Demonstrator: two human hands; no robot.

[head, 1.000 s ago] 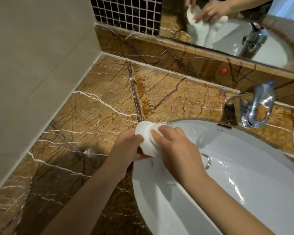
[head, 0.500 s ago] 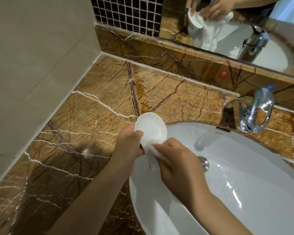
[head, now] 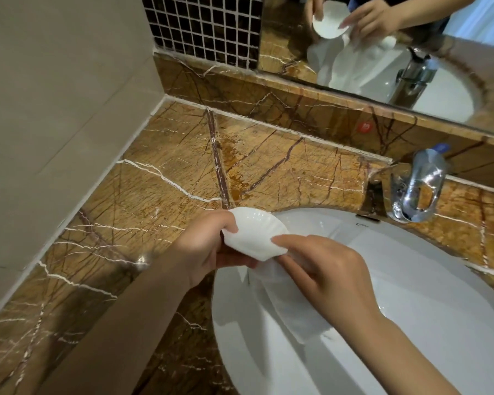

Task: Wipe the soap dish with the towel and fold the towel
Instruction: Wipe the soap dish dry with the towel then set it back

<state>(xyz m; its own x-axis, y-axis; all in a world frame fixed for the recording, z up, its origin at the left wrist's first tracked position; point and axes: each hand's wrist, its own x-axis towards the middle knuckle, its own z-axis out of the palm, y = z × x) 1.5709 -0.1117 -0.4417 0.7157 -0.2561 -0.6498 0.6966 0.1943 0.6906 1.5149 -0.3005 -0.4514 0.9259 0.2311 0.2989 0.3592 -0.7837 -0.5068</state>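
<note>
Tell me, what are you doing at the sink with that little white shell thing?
A person is wiping a shell-shaped white soap dish over the white sink. The left hand holds the dish by its edge, and the right hand presses a white towel against its near rim. The rest of the towel hangs down into the basin, not yet folded.

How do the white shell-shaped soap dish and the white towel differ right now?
The white shell-shaped soap dish is rigid and ribbed, pinched at its edge by the left hand; the white towel is limp, hanging from the right hand into the white sink. The dish is small; the towel is longer. Both are white and off the counter.
</note>
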